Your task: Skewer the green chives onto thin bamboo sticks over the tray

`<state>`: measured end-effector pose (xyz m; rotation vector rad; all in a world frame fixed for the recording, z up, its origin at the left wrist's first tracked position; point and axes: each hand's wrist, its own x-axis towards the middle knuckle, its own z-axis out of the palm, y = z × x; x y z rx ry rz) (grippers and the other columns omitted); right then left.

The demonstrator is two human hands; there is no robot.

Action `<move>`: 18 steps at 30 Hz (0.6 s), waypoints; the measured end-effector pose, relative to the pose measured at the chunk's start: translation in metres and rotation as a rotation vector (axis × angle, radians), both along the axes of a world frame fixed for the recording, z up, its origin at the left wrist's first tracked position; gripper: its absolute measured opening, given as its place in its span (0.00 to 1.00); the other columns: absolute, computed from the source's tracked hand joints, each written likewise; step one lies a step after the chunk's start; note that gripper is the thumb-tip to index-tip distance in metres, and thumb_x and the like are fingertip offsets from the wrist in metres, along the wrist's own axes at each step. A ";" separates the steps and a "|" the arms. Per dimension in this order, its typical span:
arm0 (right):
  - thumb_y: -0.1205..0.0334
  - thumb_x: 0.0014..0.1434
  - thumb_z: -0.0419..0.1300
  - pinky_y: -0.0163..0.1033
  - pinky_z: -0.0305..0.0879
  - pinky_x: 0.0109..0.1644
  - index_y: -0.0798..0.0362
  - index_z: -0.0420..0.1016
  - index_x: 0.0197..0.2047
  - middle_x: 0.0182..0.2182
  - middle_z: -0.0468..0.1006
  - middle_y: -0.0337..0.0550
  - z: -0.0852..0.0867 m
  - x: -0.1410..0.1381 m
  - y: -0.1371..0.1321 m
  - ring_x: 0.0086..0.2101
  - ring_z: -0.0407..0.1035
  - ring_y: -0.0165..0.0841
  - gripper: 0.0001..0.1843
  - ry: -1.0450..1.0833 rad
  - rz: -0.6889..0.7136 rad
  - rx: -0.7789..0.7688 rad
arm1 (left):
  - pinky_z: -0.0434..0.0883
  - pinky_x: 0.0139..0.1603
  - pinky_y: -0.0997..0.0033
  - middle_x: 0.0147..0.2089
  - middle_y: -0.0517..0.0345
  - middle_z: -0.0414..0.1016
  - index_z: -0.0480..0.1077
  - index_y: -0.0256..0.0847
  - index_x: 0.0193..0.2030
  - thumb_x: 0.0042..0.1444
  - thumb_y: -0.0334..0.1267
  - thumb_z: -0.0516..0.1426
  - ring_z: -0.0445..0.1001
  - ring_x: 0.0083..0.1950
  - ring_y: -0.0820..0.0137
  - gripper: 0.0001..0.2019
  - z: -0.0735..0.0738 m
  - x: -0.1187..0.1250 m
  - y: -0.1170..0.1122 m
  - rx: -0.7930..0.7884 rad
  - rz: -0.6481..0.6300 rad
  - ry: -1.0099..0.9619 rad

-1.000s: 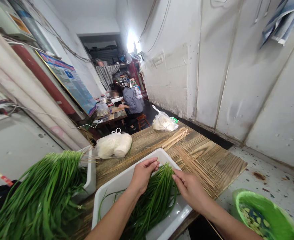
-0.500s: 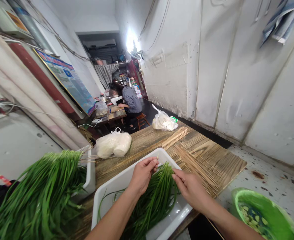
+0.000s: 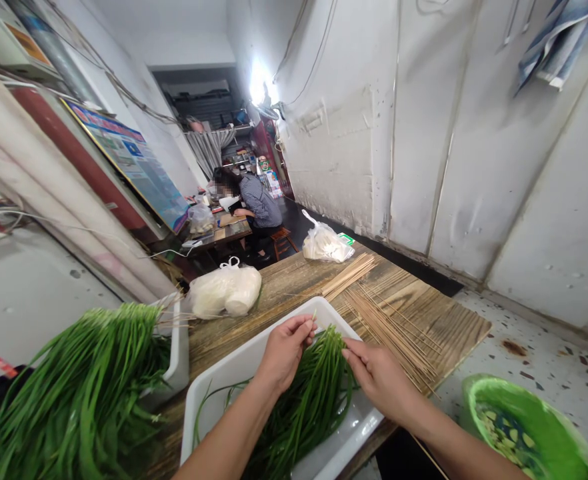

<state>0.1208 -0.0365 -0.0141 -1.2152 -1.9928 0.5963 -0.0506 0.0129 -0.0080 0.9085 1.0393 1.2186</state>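
Observation:
My left hand [image 3: 288,350] is closed in a pinch over the white tub [image 3: 193,400], a pale green chive end [image 3: 315,315] poking up from its fingertips. Just right of it, my right hand [image 3: 377,373] is closed too, its fingertips touching the cut ends of a bunch of chives [image 3: 319,393]. A thin bamboo skewer [image 3: 430,457] shows below my right forearm, in line with those fingertips; its middle is hidden by the hand and arm. The chives lie in the tub, leaves toward me, partly covered by my left forearm.
Loose skewers [image 3: 391,333] lie on the wooden table [image 3: 454,320]. Bagged white food [image 3: 227,291] and another plastic bag [image 3: 327,243] stand at the back. Skewered chives [image 3: 84,373] overhang a second tub [image 3: 180,353] at left. A green bucket [image 3: 549,427] stands right; a person [image 3: 259,200] sits beyond.
The view has shifted very slightly. Both hands keep nearly the same pose and place over the tub.

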 end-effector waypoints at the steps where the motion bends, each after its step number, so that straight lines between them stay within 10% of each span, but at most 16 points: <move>1: 0.62 0.63 0.45 0.32 0.52 0.25 0.54 0.69 0.32 0.19 0.66 0.37 0.000 0.000 0.000 0.20 0.59 0.30 0.15 0.000 -0.002 -0.001 | 0.60 0.30 0.76 0.26 0.59 0.71 0.74 0.33 0.32 0.38 0.38 0.65 0.64 0.27 0.78 0.14 0.000 0.000 0.000 0.001 0.002 0.000; 18: 0.62 0.63 0.44 0.32 0.52 0.25 0.53 0.70 0.32 0.19 0.67 0.38 0.002 0.000 -0.001 0.20 0.60 0.30 0.16 -0.017 -0.015 0.006 | 0.60 0.30 0.76 0.26 0.59 0.71 0.74 0.33 0.31 0.37 0.38 0.65 0.64 0.26 0.79 0.14 0.003 0.003 -0.002 -0.005 0.005 0.004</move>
